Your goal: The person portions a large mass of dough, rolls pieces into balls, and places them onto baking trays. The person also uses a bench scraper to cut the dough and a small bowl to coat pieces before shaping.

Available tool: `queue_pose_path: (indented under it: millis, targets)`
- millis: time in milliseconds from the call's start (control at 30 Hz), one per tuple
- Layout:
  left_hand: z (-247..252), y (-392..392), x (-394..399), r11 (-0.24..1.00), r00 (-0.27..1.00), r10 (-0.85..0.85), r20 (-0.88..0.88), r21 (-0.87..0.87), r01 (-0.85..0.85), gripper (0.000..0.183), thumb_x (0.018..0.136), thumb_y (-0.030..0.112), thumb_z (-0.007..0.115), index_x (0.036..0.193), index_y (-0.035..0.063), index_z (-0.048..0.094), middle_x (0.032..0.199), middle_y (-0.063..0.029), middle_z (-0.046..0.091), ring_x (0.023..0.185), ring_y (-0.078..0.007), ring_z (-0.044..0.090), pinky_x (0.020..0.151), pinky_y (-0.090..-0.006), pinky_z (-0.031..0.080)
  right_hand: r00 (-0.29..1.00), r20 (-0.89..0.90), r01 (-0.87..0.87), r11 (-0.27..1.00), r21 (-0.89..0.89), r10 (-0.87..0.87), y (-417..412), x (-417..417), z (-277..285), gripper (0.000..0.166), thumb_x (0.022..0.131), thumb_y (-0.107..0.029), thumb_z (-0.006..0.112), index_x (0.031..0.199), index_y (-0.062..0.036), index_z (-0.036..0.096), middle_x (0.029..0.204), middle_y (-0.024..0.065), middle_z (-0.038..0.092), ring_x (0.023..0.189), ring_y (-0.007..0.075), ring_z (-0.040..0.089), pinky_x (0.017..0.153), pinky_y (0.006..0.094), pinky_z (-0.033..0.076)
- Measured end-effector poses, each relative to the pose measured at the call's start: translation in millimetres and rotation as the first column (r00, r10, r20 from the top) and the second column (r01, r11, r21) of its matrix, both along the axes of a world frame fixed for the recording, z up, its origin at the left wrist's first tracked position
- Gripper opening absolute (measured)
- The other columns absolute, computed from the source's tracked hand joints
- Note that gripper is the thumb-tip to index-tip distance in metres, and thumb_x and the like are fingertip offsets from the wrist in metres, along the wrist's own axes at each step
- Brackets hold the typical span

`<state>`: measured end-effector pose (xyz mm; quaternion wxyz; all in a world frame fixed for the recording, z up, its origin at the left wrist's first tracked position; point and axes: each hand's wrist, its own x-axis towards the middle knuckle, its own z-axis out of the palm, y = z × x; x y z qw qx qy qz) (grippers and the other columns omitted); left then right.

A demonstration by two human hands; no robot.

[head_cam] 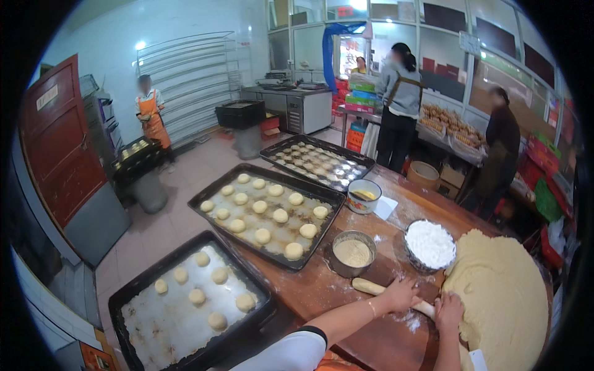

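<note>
A long rope of dough (423, 307) lies across the floured wooden worktable (297, 290). My left hand (400, 295) is curled over its middle, and the rounded far end sticks out beyond it. Closer to me, my right hand (449, 310) grips the same rope beside a large slab of yellow dough (503, 287). Beyond my hands stand a bowl of white flour (430, 245) and a metal pot of tan, crumbly filling or powder (352, 254). An enamel mug (364, 196) holds yellow liquid and what looks like a brush.
Black baking trays with dough rounds stand at left (121, 310), centre (196, 197) and back (267, 155). A white-handled tool (478, 361) lies by the slab. A person in an orange apron (151, 113) stands far left; two people (400, 106) (499, 148) are at right.
</note>
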<state>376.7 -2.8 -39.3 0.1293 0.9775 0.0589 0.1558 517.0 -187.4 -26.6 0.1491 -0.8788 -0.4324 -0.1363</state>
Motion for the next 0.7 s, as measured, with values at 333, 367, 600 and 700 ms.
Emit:
queue_pose_path:
  millis: [333,367,600,700]
  targets:
    - [2.6,-47.7,-117.9,0.959,0.949,-0.261,0.175,-0.065,0.275,0.063,0.083,0.022,0.068,0.139,0.0062,0.045,0.143,-0.0171,0.044,0.135,-0.0328,0.039,0.11,-0.0531,0.03,0.938,-0.044,-0.345,0.925,-0.156,0.343,-81.3,-90.6,2.7,0.076,0.09,-0.031,0.065,0.151,-0.0047,0.028,0.153,0.0171,0.035,0.142,0.0374,0.03,0.119,0.0508,0.021]
    - [13.1,-34.3,-113.0,0.982,0.959,-0.169,0.226,-0.047,0.184,0.056,0.085,0.023,0.066,0.135,0.0059,0.05,0.139,-0.0159,0.047,0.132,-0.031,0.042,0.108,-0.0516,0.033,0.936,-0.022,-0.353,0.934,-0.051,0.353,-60.4,-96.1,6.6,0.069,0.083,-0.024,0.069,0.141,-0.0032,0.039,0.138,0.0189,0.046,0.129,0.0383,0.041,0.111,0.0497,0.029]
    - [9.1,2.8,-151.1,0.977,0.987,0.151,0.05,0.142,-0.157,0.06,0.09,0.04,0.061,0.138,0.005,0.049,0.133,-0.0201,0.052,0.127,-0.0338,0.046,0.103,-0.0501,0.036,0.898,-0.009,-0.44,0.897,-0.037,0.44,39.1,-150.8,-1.2,0.054,0.083,-0.03,0.067,0.131,-0.0114,0.053,0.129,0.0165,0.057,0.119,0.034,0.053,0.099,0.0502,0.039]
    - [8.1,-8.5,-201.4,0.992,0.992,0.028,0.123,0.119,-0.043,0.067,0.086,0.036,0.067,0.141,0.0053,0.043,0.129,-0.0168,0.054,0.123,-0.0312,0.049,0.101,-0.0482,0.037,0.841,-0.001,-0.541,0.84,-0.046,0.541,-2.3,-172.7,9.9,0.063,0.079,-0.032,0.071,0.136,-0.0143,0.051,0.128,0.015,0.057,0.117,0.0341,0.053,0.1,0.0497,0.038]
